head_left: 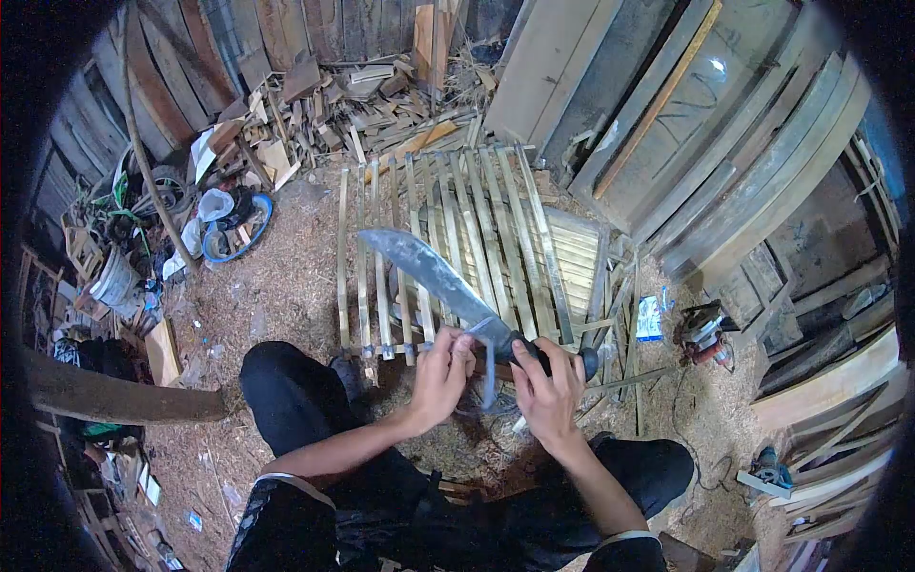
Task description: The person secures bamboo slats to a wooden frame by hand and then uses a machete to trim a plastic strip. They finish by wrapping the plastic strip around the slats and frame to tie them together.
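Observation:
A machete [429, 270] with a broad, dark-stained blade points up and to the left in front of me. My right hand [550, 386] is closed around its black handle [530, 354], fingers wrapped near the blade's base. At that base, a narrow grey strip [490, 367] crosses the blade and hangs down. My left hand [442, 377] pinches the strip's upper end with thumb and fingers, close beside the blade. Beyond the blade lies a slatted frame [496, 243] of bamboo or wood strips, partly overlapped by the machete in this view.
Wood scraps [372, 110] are heaped against the far plank wall. A blue basin [238, 229] with clutter sits at left. Long boards [667, 133] lean at right, near a red-and-grey power tool [703, 336] and another tool [770, 469]. A beam [124, 393] juts in from the left.

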Tool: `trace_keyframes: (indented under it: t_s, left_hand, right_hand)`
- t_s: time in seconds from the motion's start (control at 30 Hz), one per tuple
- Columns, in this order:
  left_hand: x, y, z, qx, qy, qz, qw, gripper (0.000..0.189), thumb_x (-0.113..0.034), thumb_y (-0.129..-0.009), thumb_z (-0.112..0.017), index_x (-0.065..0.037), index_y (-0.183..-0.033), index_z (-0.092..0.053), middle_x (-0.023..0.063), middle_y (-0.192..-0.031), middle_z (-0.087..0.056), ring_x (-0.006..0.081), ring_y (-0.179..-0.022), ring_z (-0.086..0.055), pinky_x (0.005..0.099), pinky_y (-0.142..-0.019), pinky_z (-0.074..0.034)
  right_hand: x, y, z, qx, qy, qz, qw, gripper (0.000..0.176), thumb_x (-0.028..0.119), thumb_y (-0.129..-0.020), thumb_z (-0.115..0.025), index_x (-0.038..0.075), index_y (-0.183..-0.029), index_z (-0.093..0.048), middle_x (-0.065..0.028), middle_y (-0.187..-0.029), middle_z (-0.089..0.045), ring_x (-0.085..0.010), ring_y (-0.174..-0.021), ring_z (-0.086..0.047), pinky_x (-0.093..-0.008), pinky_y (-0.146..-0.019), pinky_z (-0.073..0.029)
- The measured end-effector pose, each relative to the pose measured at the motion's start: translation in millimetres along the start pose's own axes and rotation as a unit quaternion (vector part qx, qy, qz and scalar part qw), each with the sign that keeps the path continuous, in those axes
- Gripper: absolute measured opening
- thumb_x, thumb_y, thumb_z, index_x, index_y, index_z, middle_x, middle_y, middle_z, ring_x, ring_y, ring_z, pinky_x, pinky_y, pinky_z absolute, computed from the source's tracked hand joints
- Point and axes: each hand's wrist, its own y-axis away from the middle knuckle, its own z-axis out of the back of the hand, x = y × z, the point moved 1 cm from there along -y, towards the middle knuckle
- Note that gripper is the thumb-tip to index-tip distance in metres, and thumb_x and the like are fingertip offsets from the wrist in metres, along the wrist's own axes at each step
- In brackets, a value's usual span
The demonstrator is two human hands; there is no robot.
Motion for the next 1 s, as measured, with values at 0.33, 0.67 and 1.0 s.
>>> trace_keyframes:
  t_s: [0.33, 0.67, 1.0]
  left_hand:
    - [17.1, -20.2, 20.6, -0.039, 0.015, -0.019, 0.999, 0.028, -0.028, -0.112, -0.048, -0.001, -0.106, -0.056, 0.0021, -0.072, -0.055, 0.008, -0.062, -0.05, 0.0275, -0.056, -0.042]
    - [19.6, -17.0, 21.8, 0.069, 0.082, -0.002, 0.994, 0.028, -0.026, -0.112, -0.047, 0.0, -0.115, -0.058, 0.0032, -0.088, -0.063, 0.0073, -0.066, -0.049, 0.0252, -0.06, -0.042]
    - [14.3, -10.2, 23.2, 0.095, 0.09, -0.012, 0.991, 0.023, -0.017, -0.11, -0.051, 0.003, -0.118, -0.061, 0.0045, -0.087, -0.062, 0.0105, -0.073, -0.055, 0.0272, -0.067, -0.047]
  right_hand:
    - [-5.1, -2.7, 3.7, 0.076, 0.018, -0.023, 0.997, 0.05, 0.014, -0.081, -0.081, 0.012, -0.128, -0.062, -0.014, -0.112, -0.061, -0.0317, -0.09, -0.066, -0.0446, -0.077, -0.053]
    - [-8.6, -10.8, 10.8, 0.17, 0.021, -0.061, 0.983, 0.05, 0.038, -0.089, -0.077, 0.007, -0.124, -0.058, -0.0128, -0.101, -0.058, -0.0327, -0.075, -0.069, -0.0429, -0.065, -0.056]
    - [-17.4, -18.8, 18.2, 0.033, 0.071, 0.002, 0.997, 0.044, 0.049, -0.086, -0.077, 0.011, -0.105, -0.068, -0.0068, -0.084, -0.056, -0.0227, -0.061, -0.063, -0.0353, -0.055, -0.052]
